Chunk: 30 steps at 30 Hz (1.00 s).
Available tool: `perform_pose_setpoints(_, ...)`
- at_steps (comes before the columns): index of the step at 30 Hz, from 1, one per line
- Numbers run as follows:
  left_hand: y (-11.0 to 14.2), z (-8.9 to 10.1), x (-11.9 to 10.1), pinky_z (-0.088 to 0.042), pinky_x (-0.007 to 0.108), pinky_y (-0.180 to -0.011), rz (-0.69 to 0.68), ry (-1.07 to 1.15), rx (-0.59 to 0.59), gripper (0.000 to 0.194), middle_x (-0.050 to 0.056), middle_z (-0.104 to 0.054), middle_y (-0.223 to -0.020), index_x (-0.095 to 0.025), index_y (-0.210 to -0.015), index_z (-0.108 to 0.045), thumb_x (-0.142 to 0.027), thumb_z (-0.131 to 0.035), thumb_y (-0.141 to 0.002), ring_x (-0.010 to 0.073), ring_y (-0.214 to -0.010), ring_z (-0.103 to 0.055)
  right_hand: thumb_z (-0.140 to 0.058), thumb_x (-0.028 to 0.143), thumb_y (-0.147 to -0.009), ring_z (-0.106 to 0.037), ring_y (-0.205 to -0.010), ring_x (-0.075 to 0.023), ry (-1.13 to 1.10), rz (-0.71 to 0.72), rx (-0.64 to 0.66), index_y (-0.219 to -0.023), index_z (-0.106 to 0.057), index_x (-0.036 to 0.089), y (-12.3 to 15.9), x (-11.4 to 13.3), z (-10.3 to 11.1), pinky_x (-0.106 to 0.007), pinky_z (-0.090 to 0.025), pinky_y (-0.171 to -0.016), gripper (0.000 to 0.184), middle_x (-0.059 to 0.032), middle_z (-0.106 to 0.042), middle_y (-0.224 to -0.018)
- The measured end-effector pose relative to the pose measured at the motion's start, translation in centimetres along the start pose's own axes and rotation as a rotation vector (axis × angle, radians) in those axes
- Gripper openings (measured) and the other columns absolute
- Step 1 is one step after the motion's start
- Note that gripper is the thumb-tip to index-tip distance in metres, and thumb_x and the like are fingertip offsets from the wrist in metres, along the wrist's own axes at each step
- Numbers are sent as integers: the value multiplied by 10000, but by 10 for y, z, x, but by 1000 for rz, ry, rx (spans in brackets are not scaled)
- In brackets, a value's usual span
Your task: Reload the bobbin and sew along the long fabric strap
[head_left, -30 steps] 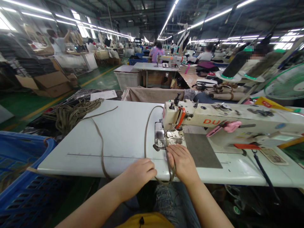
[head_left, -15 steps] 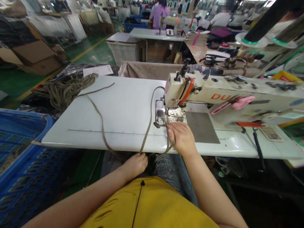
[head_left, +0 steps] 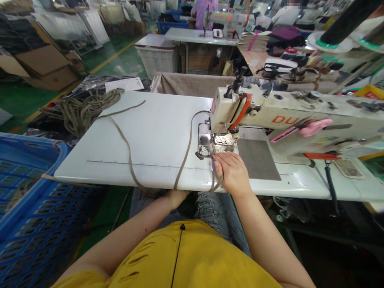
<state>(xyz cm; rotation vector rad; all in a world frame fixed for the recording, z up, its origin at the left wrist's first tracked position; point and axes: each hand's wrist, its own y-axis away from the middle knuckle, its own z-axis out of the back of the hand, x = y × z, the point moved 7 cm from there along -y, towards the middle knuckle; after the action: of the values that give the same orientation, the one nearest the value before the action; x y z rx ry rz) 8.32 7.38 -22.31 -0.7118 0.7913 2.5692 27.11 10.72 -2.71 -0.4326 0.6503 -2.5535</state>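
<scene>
My right hand (head_left: 233,172) rests on the table at the sewing machine (head_left: 231,116), just in front of the needle area. Its fingers press together on a narrow olive-brown fabric strip (head_left: 187,154), which runs under the presser foot. Part of the strip hangs in a loop below my right hand at the table edge. At the front edge, my left hand (head_left: 177,197) reaches beneath the tabletop; its fingers are hidden. Lengths of strip curve across the white table (head_left: 159,136) and drop over the edge near it. A tangled bundle of strips (head_left: 87,108) lies at the far left.
A blue plastic basket (head_left: 33,200) stands against the table's left end. Behind the table is a beige cloth-lined bin (head_left: 192,83). Pink snips (head_left: 315,128) are on the machine arm, and a grey mat (head_left: 259,160) lies under it. Co-workers sit farther back.
My left hand has slipped from the table edge to underneath it, taking its fingers out of sight. My right hand has stayed by the presser foot. The view has shifted slightly.
</scene>
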Motion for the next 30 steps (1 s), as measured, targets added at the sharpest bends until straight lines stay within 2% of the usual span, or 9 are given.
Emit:
perform_pose_setpoints(4,13,-16,11,-460,511,-1098,66,-111,218,258,173,-749,-1125,-120,-957,-764,-25,-543,-864,343,-1156,-663,-452,264,-1089,-690,-1164,-238,-7,-4,6,-1224,-760,190,0,0,-1,-440,-440,-1157,345,-87,-766,-1235)
perform_pose_setpoints(7,22,-20,20,-528,499,-994,114,-143,310,242,210,-749,-1101,-101,-968,-755,-53,-533,-884,347,-1071,-703,-462,260,-1086,-695,-1147,-236,-2,3,-9,-1214,-764,184,0,0,-1,-435,-439,-1157,336,-88,-769,-1225)
perform_pose_setpoints(10,24,-23,24,-525,542,-995,161,-146,318,287,264,-721,-1178,-68,-1150,-710,-130,-545,-924,389,-1117,-692,-470,255,-1084,-700,-1134,-235,8,15,-22,-1189,-769,172,0,0,0,-429,-446,-1152,327,-92,-773,-1214)
perform_pose_setpoints(13,20,-27,18,-475,561,-1091,149,-93,293,569,262,-635,-1384,-97,-1432,-538,-251,-660,-898,407,-1274,-614,-464,257,-1084,-698,-1148,-238,9,4,-12,-1191,-769,176,0,-1,0,-438,-453,-1150,334,-94,-772,-1219)
perform_pose_setpoints(15,18,-34,9,-459,517,-1137,98,-21,302,745,240,-567,-1488,-121,-1539,-415,-329,-698,-882,386,-1341,-572,-454,256,-1083,-694,-1162,-239,3,-2,-9,-1200,-769,184,0,-1,0,-446,-458,-1151,343,-93,-770,-1225)
perform_pose_setpoints(17,18,-44,0,-479,453,-1132,35,50,333,778,218,-551,-1515,-125,-1561,-384,-364,-686,-885,349,-1336,-583,-452,253,-1082,-693,-1169,-238,0,-1,-8,-1209,-767,187,0,-1,0,-450,-460,-1154,346,-94,-768,-1231)
perform_pose_setpoints(23,20,-70,1,-526,412,-1050,-52,197,394,595,156,-663,-1365,-150,-1434,-537,-195,-581,-842,291,-1197,-652,-481,244,-1078,-704,-1138,-236,9,9,-29,-1194,-763,175,0,0,2,-453,-463,-1150,313,-91,-768,-1232)
perform_pose_setpoints(26,21,-70,13,-543,439,-996,-9,123,385,421,152,-725,-1218,-151,-1236,-670,-149,-538,-836,309,-1111,-678,-480,244,-1081,-702,-1141,-240,9,13,-37,-1191,-761,176,0,1,3,-456,-467,-1145,309,-89,-768,-1233)
perform_pose_setpoints(30,26,-67,13,-533,390,-1012,-45,78,369,420,93,-736,-1245,-214,-1221,-699,-120,-532,-847,273,-1146,-677,-471,251,-1082,-703,-1136,-244,-12,10,-48,-1186,-761,179,0,1,4,-467,-479,-1136,317,-91,-771,-1220)
